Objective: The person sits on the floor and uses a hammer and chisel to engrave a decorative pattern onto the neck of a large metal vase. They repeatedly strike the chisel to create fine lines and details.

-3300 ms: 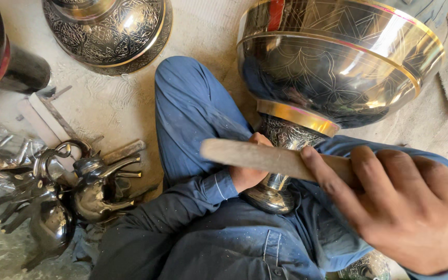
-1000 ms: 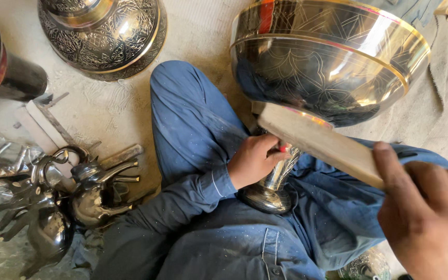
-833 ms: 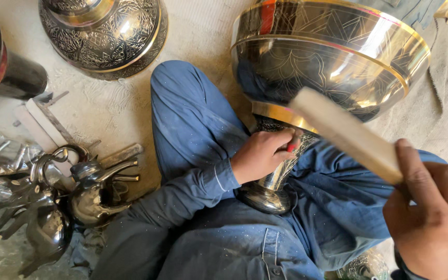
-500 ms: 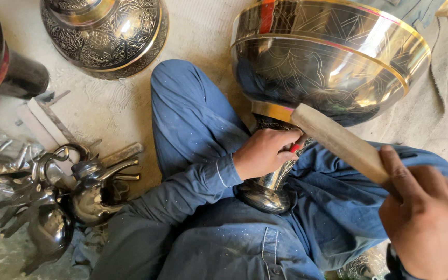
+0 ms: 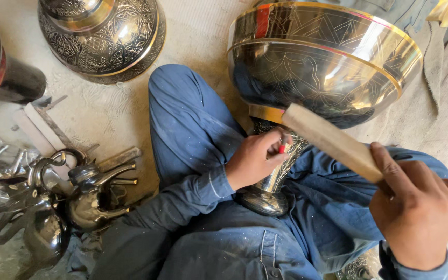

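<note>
I am sitting on the pale concrete floor (image 5: 110, 111) with the large engraved brass-and-silver goblet-shaped bowl (image 5: 322, 62) lying tilted across my lap, its round foot (image 5: 264, 199) resting on my blue trousers (image 5: 187, 124). My left hand (image 5: 255, 158) is closing around a small red-tipped tool (image 5: 282, 148), and I am pressing it against the engraved stem (image 5: 281, 166) just under the bowl. I cannot tell how much of this tool is inside my fist. My right hand (image 5: 416, 207) is closing fully around one end of a flat pale wooden bat (image 5: 330, 140), and its free end is hanging near the underside of the bowl, just above my left fingers.

I think the main danger is that the bat is coming down on my left knuckles, because they are so near the tool's head. Also the tool could be slipping on the polished curved metal and scratching the pattern, and the bowl could be rolling on my lap, since only my legs are steadying it.

Toward the left edge of the floor, dark shiny metal teapots (image 5: 92, 197) are lying in a heap, and another engraved round vessel (image 5: 102, 36) is standing at the far edge.
</note>
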`<move>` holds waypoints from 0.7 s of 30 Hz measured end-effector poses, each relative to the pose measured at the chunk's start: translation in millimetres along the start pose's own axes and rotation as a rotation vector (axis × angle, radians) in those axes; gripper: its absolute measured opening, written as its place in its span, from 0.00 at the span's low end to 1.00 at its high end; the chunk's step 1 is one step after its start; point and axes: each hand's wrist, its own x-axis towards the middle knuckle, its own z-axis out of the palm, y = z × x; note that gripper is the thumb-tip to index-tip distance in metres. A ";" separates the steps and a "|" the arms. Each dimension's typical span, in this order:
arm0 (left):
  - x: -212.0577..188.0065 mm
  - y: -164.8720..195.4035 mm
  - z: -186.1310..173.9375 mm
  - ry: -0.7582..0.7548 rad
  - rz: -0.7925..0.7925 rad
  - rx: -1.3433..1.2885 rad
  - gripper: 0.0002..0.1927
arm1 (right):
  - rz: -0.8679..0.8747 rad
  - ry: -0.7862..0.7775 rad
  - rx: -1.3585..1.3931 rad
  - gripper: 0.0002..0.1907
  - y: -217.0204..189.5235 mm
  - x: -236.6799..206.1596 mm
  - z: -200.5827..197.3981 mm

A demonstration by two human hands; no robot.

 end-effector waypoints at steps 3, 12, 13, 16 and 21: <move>-7.3 -6.5 -2.1 0.032 0.003 -0.143 0.12 | -0.013 -0.020 0.023 0.30 2.1 8.5 8.7; -5.7 -27.5 1.3 0.019 0.021 -0.138 0.11 | -0.136 -0.020 0.048 0.33 -9.5 30.9 -17.1; -6.6 -28.2 2.2 0.025 0.032 -0.116 0.11 | -0.245 -0.033 -0.113 0.35 -10.9 32.8 -22.2; -9.5 -28.4 4.4 0.027 -0.034 -0.196 0.10 | -0.171 -0.014 -0.027 0.33 -18.1 37.1 -29.0; -14.2 -27.8 5.1 0.083 0.025 -0.130 0.10 | -0.231 -0.053 -0.125 0.34 -24.9 38.9 -36.7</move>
